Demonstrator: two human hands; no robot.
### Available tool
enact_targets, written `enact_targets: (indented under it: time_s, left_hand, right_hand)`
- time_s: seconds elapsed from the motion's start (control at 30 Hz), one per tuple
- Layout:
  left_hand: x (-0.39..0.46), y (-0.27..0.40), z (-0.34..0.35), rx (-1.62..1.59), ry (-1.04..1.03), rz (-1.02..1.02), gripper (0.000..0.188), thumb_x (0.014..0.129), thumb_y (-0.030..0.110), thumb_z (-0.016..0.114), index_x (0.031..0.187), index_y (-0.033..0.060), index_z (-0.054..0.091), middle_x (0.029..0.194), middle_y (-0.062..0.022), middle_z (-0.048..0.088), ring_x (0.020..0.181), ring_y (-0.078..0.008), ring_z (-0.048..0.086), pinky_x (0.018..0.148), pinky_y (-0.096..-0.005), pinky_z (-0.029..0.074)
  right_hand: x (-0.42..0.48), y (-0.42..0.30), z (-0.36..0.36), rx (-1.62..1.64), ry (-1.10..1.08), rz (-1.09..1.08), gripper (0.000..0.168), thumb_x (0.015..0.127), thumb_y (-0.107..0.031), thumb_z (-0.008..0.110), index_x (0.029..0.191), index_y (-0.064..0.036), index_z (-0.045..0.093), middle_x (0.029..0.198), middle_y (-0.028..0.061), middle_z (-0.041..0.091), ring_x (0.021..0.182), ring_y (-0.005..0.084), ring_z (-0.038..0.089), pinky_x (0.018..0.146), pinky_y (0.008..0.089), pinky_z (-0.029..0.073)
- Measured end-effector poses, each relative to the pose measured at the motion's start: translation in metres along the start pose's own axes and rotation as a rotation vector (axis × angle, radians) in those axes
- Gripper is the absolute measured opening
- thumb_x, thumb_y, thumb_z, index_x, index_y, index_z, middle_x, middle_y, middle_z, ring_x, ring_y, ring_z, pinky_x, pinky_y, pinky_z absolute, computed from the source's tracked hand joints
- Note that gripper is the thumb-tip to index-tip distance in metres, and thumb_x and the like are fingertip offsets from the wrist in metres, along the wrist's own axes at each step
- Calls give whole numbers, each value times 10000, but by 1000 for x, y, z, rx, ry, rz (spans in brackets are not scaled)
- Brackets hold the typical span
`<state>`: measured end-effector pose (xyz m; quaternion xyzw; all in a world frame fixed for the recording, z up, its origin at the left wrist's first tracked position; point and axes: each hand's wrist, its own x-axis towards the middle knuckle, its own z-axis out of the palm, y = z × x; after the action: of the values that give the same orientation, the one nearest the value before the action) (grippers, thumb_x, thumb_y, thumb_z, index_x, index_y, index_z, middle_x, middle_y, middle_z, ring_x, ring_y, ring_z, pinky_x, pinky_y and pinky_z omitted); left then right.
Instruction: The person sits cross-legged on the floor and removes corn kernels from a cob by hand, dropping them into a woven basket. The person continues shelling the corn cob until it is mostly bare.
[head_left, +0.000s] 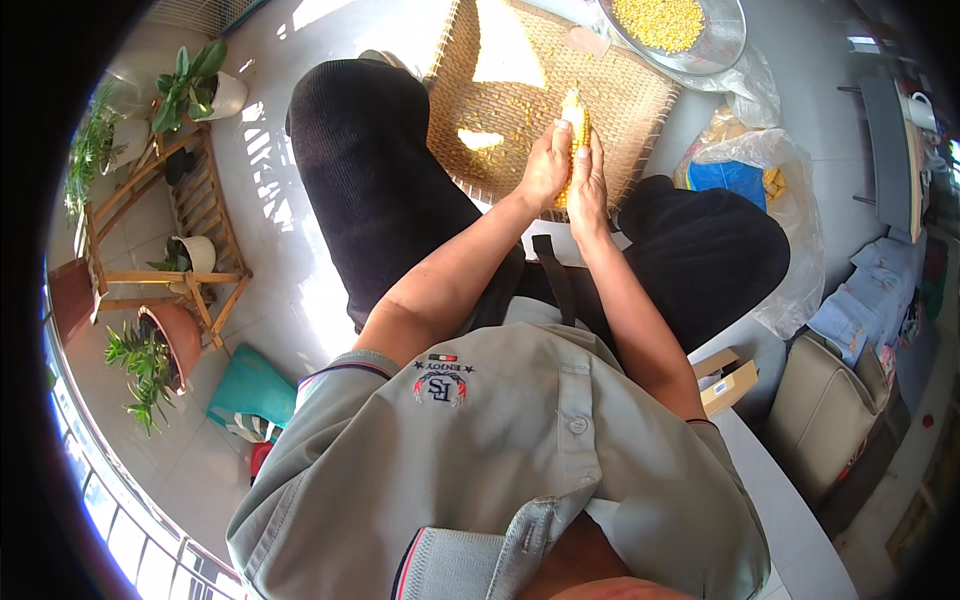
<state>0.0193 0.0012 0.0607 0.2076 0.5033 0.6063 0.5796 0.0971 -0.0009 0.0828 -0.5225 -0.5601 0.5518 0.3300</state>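
Between my two hands is an ear of dried yellow corn (577, 116), its tip pointing away from me. A pale strip near the tip appears bare of kernels. My left hand (547, 161) grips its left side, the thumb lying along the ear. On the other side my right hand (587, 187) wraps it with the fingers extended. Beneath both hands lies a woven bamboo tray (622, 97), where loose corn kernels (517, 112) are scattered. Beyond the tray's right corner stands a metal basin (727, 37) holding a heap of yellow kernels (664, 22).
A clear plastic bag (799, 172) with corn ears (774, 182) sits beside my right knee. An open cardboard box (724, 382) and a beige seat (814, 412) are at right. Potted plants (191, 82) on a wooden rack (165, 277) and a teal bag (251, 386) stand at left.
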Motion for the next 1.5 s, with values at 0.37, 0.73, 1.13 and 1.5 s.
enact_targets:
  time_s: [0.37,0.73,1.13,1.5]
  left_hand:
    - [-12,12,7,-191,-128,-136,366,906,300,471,1124,7,485,1002,-79,563,899,-137,532,794,-268,436]
    - [-6,-12,6,-88,105,-115,292,905,265,471,1010,0,530,867,-69,588,779,-115,540,682,-241,453]
    - [-5,-3,5,-110,211,-272,402,931,338,363,1000,-12,547,870,-103,593,739,-171,552,681,-304,456]
    - [-10,15,1,-471,-155,-289,298,920,233,413,1109,17,494,988,-91,590,901,-177,574,826,-312,453]
  right_hand:
    - [9,1,-7,235,51,-32,480,948,-350,314,1331,-62,281,1274,131,412,1157,225,415,951,308,341]
    - [-1,1,4,22,52,123,550,934,-422,295,1363,-90,208,1316,171,359,1189,282,387,964,335,326]
    - [2,16,7,31,39,87,568,922,-451,326,1352,-95,218,1280,154,402,1157,265,414,939,337,344]
    - [13,13,-11,605,-31,271,517,933,-418,316,1316,-71,302,1240,102,421,1126,194,427,939,315,364]
